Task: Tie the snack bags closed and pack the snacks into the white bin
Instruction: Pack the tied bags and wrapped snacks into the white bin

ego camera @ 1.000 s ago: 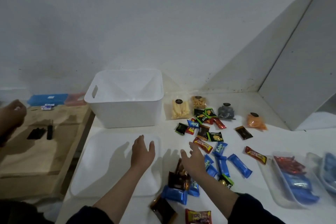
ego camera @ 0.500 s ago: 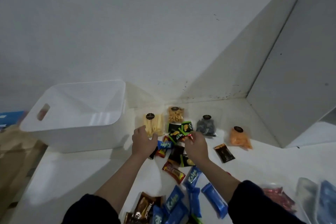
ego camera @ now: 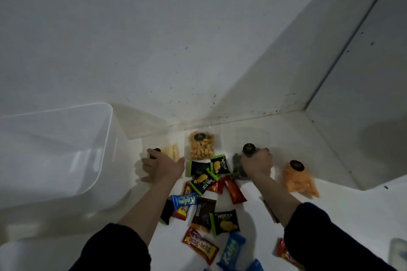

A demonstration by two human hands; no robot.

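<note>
The white bin [ego camera: 66,149] stands at the left on the white table. My left hand [ego camera: 160,168] lies over a clear bag of pale yellow sticks [ego camera: 172,154], fingers curled around it. My right hand [ego camera: 256,164] closes on a clear bag of dark snacks [ego camera: 239,168] with a round black label. Between my hands stands a clear bag of orange-yellow sticks [ego camera: 201,148]. An orange snack bag [ego camera: 299,179] lies right of my right hand. Several small wrapped snacks [ego camera: 209,196] are scattered in front.
The wall corner [ego camera: 306,110] closes the table at the back and right. A white lid [ego camera: 28,251] shows at the lower left. Blue and red bars [ego camera: 231,251] lie near the table's front edge.
Both hands reached farther back. The left moved onto the pale stick bag and the right moved right onto the dark snack bag. The view tilted closer to the wall.
</note>
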